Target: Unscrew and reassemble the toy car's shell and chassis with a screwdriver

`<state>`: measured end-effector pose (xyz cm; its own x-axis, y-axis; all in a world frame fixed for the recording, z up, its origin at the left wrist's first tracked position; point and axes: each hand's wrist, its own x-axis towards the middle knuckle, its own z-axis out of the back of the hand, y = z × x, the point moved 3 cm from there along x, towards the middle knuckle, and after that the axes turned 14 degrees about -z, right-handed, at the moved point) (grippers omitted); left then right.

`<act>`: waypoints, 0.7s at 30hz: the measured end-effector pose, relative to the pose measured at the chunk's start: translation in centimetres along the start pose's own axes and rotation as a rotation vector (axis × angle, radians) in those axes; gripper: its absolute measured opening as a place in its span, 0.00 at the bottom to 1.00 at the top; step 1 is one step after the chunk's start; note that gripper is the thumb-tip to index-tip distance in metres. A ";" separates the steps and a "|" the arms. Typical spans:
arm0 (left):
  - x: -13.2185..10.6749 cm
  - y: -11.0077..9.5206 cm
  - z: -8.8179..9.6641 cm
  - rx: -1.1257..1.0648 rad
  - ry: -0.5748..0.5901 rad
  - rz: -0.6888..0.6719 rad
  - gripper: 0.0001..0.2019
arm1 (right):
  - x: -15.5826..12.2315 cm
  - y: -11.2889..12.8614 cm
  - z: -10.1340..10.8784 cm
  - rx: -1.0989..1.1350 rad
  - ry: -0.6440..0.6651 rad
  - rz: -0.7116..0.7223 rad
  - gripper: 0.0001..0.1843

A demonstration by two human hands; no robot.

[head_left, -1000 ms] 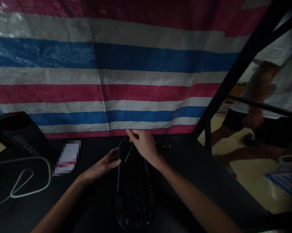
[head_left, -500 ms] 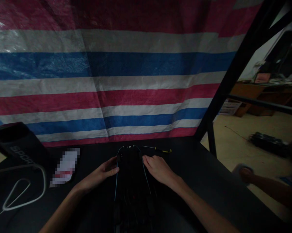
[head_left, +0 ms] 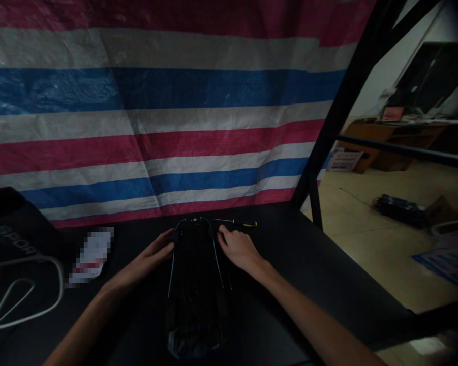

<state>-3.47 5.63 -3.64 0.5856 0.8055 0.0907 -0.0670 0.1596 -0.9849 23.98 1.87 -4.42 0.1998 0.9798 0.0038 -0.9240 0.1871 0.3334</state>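
Observation:
A dark toy car (head_left: 196,269) lies upside down on the black table, its underside facing up and a thin blue line along each side. My left hand (head_left: 156,254) grips its far left side near a wheel, thumb toward the car. On the far right side, my right hand (head_left: 239,248) holds the edge with curled fingers. Much of the underside is too dark to make out. Just beyond my right hand lies a screwdriver (head_left: 244,223) with a black and yellow handle.
Left on the table (head_left: 312,264) are a black box marked SPORT (head_left: 19,223), a looped white cable (head_left: 62,284) and a blurred-out phone-shaped item (head_left: 91,256). A striped plastic sheet (head_left: 198,147) hangs behind. A black metal frame (head_left: 339,96) rises at the right.
The view has turned right, so everything sits farther left and slightly higher. More of the car's near end shows. Another person's arm or leg at the right has left view. Both hands keep their hold.

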 end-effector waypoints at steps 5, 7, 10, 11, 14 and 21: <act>0.8 1.1 1.6 0.347 -0.102 -0.156 0.30 | 1.6 -1.4 -0.3 0.131 -0.033 -0.019 0.13; 1.2 1.5 2.1 0.566 -0.127 -0.240 0.26 | 2.0 -1.7 -0.4 0.174 -0.042 -0.016 0.13; 1.4 2.0 2.1 0.640 -0.101 -0.257 0.17 | 2.0 -1.7 -0.6 0.220 -0.052 0.000 0.14; 1.4 1.9 2.0 0.659 -0.096 -0.265 0.14 | 2.0 -1.6 -0.7 0.231 -0.053 0.007 0.14; 1.2 1.5 1.6 0.703 -0.090 -0.288 0.12 | 1.9 -1.6 -0.9 0.254 -0.051 0.023 0.14; 1.0 0.6 1.2 0.743 -0.044 -0.305 0.12 | 2.0 -1.7 -1.2 0.283 -0.045 0.061 0.13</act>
<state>-3.87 7.19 -4.02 0.6338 0.6842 0.3609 -0.4379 0.7019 -0.5618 25.58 3.56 -6.11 0.1671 0.9833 0.0719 -0.8082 0.0948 0.5813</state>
